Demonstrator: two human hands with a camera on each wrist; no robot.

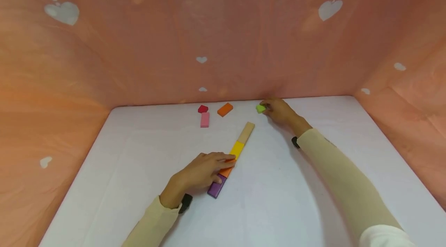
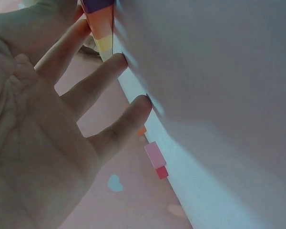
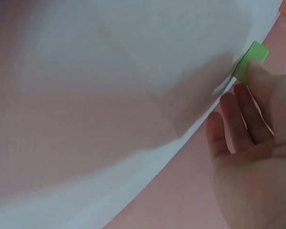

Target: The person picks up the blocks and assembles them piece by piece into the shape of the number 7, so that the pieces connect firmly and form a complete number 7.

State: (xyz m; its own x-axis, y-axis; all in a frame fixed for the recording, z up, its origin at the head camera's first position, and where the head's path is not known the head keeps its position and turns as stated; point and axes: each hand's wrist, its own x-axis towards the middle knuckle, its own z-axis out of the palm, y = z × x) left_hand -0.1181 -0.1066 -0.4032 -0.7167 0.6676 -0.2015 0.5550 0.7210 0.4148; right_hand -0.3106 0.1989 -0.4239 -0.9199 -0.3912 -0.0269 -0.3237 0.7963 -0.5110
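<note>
A slanting row of blocks lies end to end on the white table: a purple block (image 1: 216, 188) nearest, then an orange block (image 1: 225, 172), a yellow block (image 1: 237, 149) and a plain wood block (image 1: 246, 132). Over the near part of this row rests my left hand (image 1: 203, 169), its thumb at the purple block and its fingers stretched across the orange one, partly hiding it. At the table's far side, my right hand (image 1: 280, 112) pinches a light green block (image 3: 255, 52) between thumb and fingers. The hand covers part of that block.
Toward the back edge are a small red block (image 1: 203, 109), a pink block (image 1: 204, 120) touching or nearly touching it, and another orange block (image 1: 225, 110). An orange-pink curtain (image 1: 230, 45) with pale hearts stands behind the table (image 1: 153, 138) and along both sides.
</note>
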